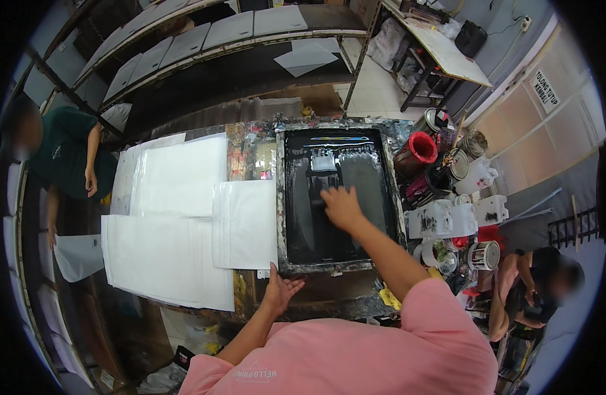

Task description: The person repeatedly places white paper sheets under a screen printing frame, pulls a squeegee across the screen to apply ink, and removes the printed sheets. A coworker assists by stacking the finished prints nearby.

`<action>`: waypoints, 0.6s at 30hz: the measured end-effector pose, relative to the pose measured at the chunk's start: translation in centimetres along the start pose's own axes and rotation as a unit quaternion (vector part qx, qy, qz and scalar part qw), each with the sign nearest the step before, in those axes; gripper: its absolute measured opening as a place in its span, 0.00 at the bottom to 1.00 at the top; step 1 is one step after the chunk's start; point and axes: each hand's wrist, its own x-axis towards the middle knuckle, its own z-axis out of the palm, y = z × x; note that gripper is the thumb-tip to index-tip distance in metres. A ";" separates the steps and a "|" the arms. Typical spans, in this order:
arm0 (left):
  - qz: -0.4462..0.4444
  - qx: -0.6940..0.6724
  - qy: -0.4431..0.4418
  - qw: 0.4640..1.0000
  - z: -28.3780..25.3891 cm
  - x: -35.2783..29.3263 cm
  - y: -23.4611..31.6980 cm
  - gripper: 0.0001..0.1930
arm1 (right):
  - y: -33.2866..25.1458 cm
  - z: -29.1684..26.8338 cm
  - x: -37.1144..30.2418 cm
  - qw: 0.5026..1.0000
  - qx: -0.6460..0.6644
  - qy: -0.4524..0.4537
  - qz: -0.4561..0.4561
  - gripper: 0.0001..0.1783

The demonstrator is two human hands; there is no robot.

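A screen-printing frame (281, 217) lies before me, its mesh wet with black ink. Over the middle of the mesh is my right hand (343, 207), fingers bent down and together; whatever they grip is dark or hidden against the ink. My left hand (281, 293) is palm up with its fingers apart, at the frame's near left corner. Its raised fingertip reaches the near right corner of a white sheet (245, 225), and I cannot tell if it touches. That sheet lies against the frame's left side, partly over stacks of larger white sheets (171, 257).
Ink pots, among them a red-rimmed bucket (416, 151), and white jugs (431, 219) crowd the table's right side. A rack (230, 41) with white sheets stands beyond. At left a person (69, 148) holds a white sheet (79, 257); another person (540, 289) sits at right.
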 end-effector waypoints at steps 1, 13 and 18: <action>0.022 0.007 -0.015 1.000 0.0 -0.5 -0.2 0.59 | -1.2 -0.7 -2.9 1.000 0.018 -0.024 -0.002 0.22; 0.371 0.127 -0.272 0.879 7.0 -8.2 8.6 0.34 | -5.9 -21.2 -7.2 0.946 0.019 0.323 -0.014 0.31; 0.396 0.715 0.214 0.536 -2.4 -1.7 4.7 0.50 | -5.4 -25.1 -4.1 0.946 0.024 0.323 -0.013 0.32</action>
